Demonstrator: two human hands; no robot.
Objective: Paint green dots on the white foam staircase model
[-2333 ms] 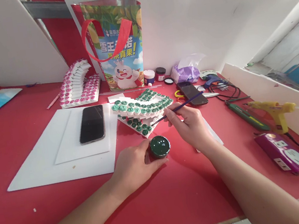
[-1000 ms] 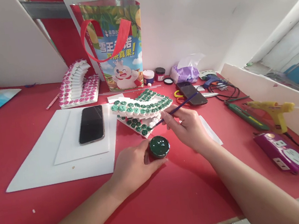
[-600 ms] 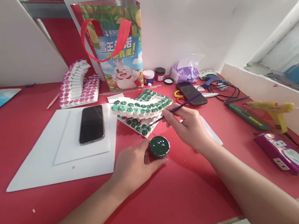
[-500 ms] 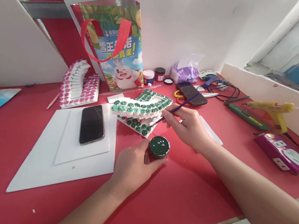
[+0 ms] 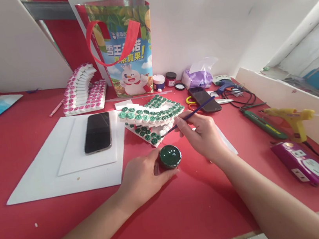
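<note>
My left hand (image 5: 143, 173) is closed around a small round jar of dark green paint (image 5: 170, 156) on the red table. In a pinch, my right hand (image 5: 198, 130) holds a slim dark blue paintbrush (image 5: 191, 114). The brush tip is at the near corner of a white craft piece (image 5: 138, 118) covered in rows of small round bumps. Most of its bumps are coloured green, some lighter than others. A few bumps close to the brush are white.
A black phone (image 5: 97, 132) lies on white boards (image 5: 36, 168) at left. Behind stand a pink-dotted craft piece (image 5: 83, 92) and a colourful bag (image 5: 126, 53). To the right are another phone (image 5: 205, 99), a green cutter (image 5: 264, 124), a yellow glue gun (image 5: 291, 118) and a purple box (image 5: 300, 163).
My right hand and the brush have shifted very slightly to the right and down. My left hand and the paint jar look unmoved.
</note>
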